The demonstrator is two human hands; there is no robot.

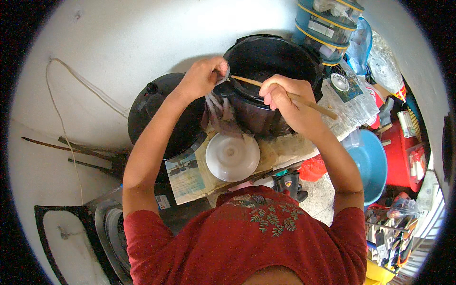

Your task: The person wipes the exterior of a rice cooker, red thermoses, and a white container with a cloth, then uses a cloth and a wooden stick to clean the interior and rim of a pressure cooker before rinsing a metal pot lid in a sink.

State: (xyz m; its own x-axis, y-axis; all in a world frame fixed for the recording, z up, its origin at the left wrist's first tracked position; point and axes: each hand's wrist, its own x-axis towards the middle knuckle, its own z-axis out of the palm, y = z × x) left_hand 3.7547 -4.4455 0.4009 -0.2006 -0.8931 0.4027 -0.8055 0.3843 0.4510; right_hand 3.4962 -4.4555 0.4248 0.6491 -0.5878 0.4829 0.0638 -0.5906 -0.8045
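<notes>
My left hand [203, 76] pinches the top of a thin clear plastic bag [222, 110], which hangs down in front of a large black pot [256, 117]. In my right hand [288, 96] is a slim wooden stick [313, 105], its far tip close to the bag's gathered top by my left fingers. The pot stands uncovered, its dark inside showing behind both hands. Under the hanging bag sits a white bowl [231, 160] on a paper-covered surface. A round black lid [167, 117] lies left of the pot, partly behind my left forearm.
Newspaper [345, 117] with a small white lid [340, 82] lies right of the pot, near stacked blue containers [324, 32]. A blue basin [370, 164] and a basket of utensils [388, 238] are at the right. A cord [53, 103] hangs along the left wall.
</notes>
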